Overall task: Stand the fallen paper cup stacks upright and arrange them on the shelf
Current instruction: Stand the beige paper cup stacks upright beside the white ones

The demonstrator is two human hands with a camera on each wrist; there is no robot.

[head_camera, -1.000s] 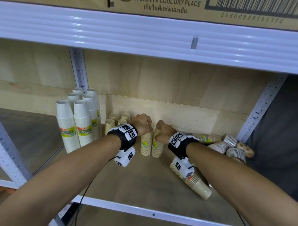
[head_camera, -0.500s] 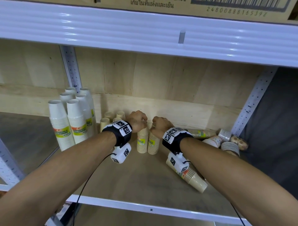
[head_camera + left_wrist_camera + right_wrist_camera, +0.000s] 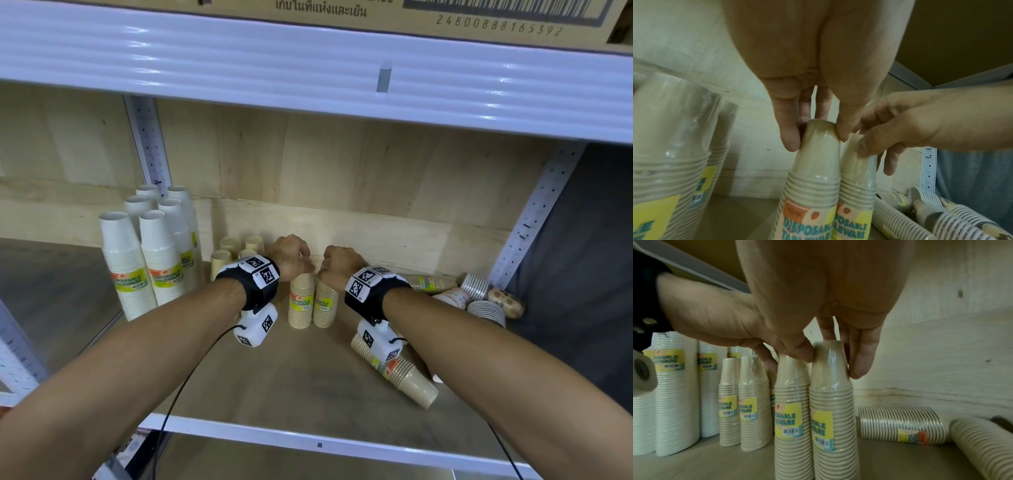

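Head view, item by item. Shelf (image 3: 308, 370): wooden board, white metal frame.

Left hand (image 3: 291, 255): fingers and thumb pinched round the top of the left beige stack (image 3: 301, 301), upright at mid-shelf.

Right hand (image 3: 337, 265): pinched the same way on the right beige stack (image 3: 325, 303), upright and touching its neighbour.

Four short beige stacks (image 3: 236, 251): upright, just left of the hands.

Tall white stacks (image 3: 147, 260): upright, far left.

Fallen beige stack (image 3: 407, 377): on its side near the front edge, partly hidden under the right wrist.

Fallen striped and patterned stacks (image 3: 479, 298): heaped at the right rear; exact count hard to tell.

Step in hand, as I judge it: seating the two held stacks side by side. Next move calls for letting go without toppling them, then reaching right for a fallen stack.
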